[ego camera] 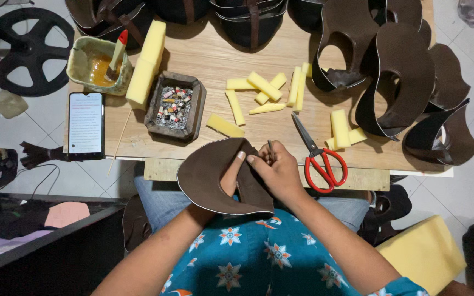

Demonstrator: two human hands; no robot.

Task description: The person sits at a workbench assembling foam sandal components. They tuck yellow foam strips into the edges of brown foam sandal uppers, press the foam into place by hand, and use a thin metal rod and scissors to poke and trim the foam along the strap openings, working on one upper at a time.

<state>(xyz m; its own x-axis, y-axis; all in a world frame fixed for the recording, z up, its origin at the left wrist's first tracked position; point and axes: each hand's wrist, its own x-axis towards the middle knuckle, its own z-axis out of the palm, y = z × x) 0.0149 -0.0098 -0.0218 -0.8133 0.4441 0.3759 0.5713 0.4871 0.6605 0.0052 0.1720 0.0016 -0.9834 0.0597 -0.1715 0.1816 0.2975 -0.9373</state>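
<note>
head view | table point(204, 60): our landmark, wooden; its near edge runs just ahead of our hands | brown leather piece point(207, 175) hangs over that edge, left hand point(231, 175) gripping it from beneath | right hand point(278, 170) pinches a thin tool point(270, 148) at the seam; we judge edge-work underway, needing fine control | red scissors point(319, 156) close on the right, little room there

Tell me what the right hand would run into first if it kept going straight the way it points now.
The right hand, pinching a thin dark tool, points up and slightly left across the wooden table. Past the brown leather piece, the first thing in line looks like the yellow foam strips, though depth is unclear.
</note>
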